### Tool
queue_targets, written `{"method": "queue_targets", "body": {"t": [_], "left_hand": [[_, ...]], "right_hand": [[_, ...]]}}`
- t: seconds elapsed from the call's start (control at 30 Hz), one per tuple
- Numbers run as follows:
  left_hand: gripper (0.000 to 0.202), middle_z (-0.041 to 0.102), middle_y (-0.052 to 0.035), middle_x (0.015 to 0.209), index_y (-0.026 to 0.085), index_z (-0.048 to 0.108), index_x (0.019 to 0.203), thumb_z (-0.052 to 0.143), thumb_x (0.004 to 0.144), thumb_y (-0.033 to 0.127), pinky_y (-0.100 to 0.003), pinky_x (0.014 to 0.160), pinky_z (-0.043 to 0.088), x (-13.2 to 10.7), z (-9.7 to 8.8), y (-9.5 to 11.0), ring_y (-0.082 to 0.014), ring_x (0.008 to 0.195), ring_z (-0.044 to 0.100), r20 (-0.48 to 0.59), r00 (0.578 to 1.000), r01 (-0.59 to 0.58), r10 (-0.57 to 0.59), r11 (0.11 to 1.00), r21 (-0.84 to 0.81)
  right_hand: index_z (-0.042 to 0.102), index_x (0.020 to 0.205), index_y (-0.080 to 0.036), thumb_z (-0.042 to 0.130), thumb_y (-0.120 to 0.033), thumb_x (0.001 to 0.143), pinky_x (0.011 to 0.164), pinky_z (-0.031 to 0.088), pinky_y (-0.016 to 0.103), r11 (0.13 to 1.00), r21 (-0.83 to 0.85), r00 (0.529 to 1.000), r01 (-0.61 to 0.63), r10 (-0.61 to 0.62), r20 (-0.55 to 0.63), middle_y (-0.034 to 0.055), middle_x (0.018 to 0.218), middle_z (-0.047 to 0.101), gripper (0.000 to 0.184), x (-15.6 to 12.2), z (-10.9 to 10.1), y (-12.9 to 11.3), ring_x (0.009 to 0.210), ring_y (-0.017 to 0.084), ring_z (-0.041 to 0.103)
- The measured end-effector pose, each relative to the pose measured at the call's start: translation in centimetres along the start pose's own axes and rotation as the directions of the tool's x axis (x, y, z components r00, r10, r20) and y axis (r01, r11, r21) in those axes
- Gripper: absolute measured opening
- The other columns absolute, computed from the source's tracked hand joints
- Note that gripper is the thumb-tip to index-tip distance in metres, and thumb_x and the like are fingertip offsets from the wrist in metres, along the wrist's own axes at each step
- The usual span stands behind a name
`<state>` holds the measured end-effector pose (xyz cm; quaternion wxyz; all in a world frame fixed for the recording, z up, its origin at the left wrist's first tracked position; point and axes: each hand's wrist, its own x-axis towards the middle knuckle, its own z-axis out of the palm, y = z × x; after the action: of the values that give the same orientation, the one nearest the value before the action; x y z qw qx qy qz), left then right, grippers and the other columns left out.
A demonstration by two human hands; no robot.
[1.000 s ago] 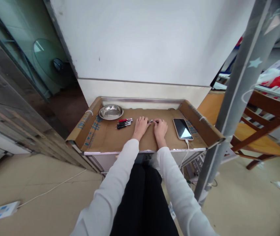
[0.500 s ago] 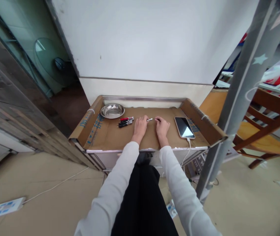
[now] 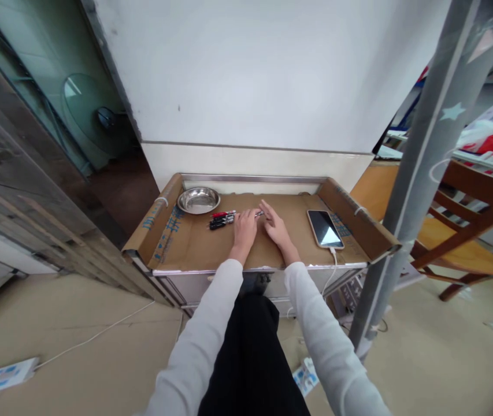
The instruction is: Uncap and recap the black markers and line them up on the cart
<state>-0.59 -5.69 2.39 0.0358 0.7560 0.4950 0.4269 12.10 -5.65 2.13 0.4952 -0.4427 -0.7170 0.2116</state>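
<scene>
The fingers of our left hand (image 3: pixel 245 228) are curled around a pen (image 3: pixel 259 214), its silvery end pointing toward our right hand (image 3: pixel 275 228). There the fingers are mostly straightened beside that end; we cannot tell whether they pinch anything. If our left grip loosened, the pen could slip and roll across the cardboard-lined bench (image 3: pixel 194 245). Close by our left knuckles lie a red pen (image 3: pixel 222 215) and black pens (image 3: pixel 220 223), which a sideways nudge could scatter. Farther out are a metal dish (image 3: pixel 198 200) and a smartphone (image 3: pixel 325 229), whose cable (image 3: pixel 333 251), if snagged, could drag it.
</scene>
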Motion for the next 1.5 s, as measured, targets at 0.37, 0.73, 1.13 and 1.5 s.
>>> {"method": "queue_targets", "body": {"t": [0.37,0.73,1.13,1.5], "left_hand": [[0.020,0.065,-0.0136,0.098,0.022,0.064,0.096,0.045,0.088,0.020,-0.053,0.089,0.026,-3.8,-2.7,0.5,-0.0336,0.103,0.042,-0.175,0.909,0.399,-0.379,0.912,0.095],[0.026,0.059,-0.0090,0.113,0.021,0.058,0.106,0.040,0.087,0.014,-0.043,0.091,0.035,-3.1,-2.8,1.1,-0.0274,0.109,0.044,-0.016,0.978,0.205,-0.206,0.955,0.214],[0.024,0.061,-0.0050,0.112,0.020,0.057,0.107,0.041,0.089,0.018,-0.035,0.091,0.037,-3.4,-2.1,0.5,-0.0214,0.102,0.050,0.323,0.945,-0.102,0.054,0.986,0.133],[0.035,0.047,-0.0132,0.133,0.020,0.052,0.119,0.048,0.084,0.020,-0.047,0.093,0.034,-3.7,-4.7,0.1,-0.0303,0.118,0.043,-0.111,0.937,0.350,-0.332,0.895,0.276]], "right_hand": [[0.032,0.141,-0.021,0.039,-0.009,0.071,0.093,0.046,0.037,0.988,-0.077,0.984,-0.132,0.121,-0.132,0.0104,0.131,0.055,0.071,0.2,0.0,1.5,0.119,0.019,0.053],[0.056,0.120,-0.015,0.039,-0.011,0.079,0.096,0.044,0.031,0.960,-0.173,0.971,-0.219,0.196,-0.138,0.0111,0.114,0.066,0.044,0.3,0.4,2.4,0.105,0.017,0.061],[0.069,0.080,-0.018,0.039,-0.010,0.078,0.090,0.045,0.027,0.944,-0.263,0.979,-0.200,0.186,-0.077,0.0058,0.093,0.072,0.032,0.5,0.2,1.9,0.093,0.016,0.064],[0.068,0.078,-0.019,0.040,-0.010,0.078,0.094,0.043,0.032,0.953,-0.237,0.982,-0.187,0.174,-0.073,0.0061,0.092,0.071,0.030,0.2,0.1,1.7,0.099,0.018,0.063]]}}
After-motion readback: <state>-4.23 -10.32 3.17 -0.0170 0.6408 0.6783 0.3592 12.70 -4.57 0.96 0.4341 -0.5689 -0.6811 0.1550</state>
